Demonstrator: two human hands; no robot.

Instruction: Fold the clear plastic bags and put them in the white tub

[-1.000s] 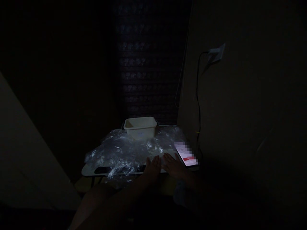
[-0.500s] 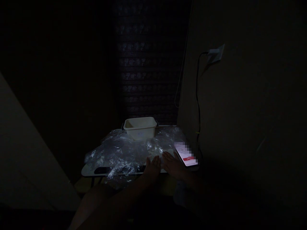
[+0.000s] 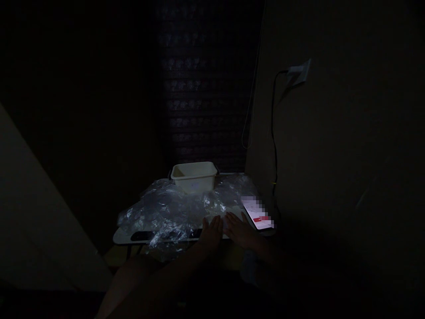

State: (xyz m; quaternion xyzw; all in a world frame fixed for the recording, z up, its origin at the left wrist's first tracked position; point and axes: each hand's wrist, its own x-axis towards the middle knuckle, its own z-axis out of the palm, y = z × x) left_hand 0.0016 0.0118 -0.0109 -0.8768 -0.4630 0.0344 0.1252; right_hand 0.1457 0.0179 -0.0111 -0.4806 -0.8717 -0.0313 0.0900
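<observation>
My left hand [image 3: 211,232] lies flat at the front edge of a small white table [image 3: 121,237], fingers stretched forward. Beside it, my right hand [image 3: 238,229] rests palm down, its fingers out and the thumb apart. Neither hand holds anything. Crumpled clear plastic sheeting [image 3: 166,208] spreads over much of the tabletop, just ahead and to the left of my hands. A phone [image 3: 257,212] with a lit screen, partly pixelated, lies right of my right hand. Behind the plastic stands a cream-coloured plastic tub [image 3: 195,181], upright, with dark handles at its sides.
The room is very dark. Slatted blinds [image 3: 186,106] hang behind the table, with a looped cord [image 3: 246,144] at their right. A black cable [image 3: 272,128] runs down from a wall socket [image 3: 300,73]. Below the table's left front is a dark leg [image 3: 129,252].
Both hands stay in place on the table edge. The view shifts very slightly; nothing else visibly differs.
</observation>
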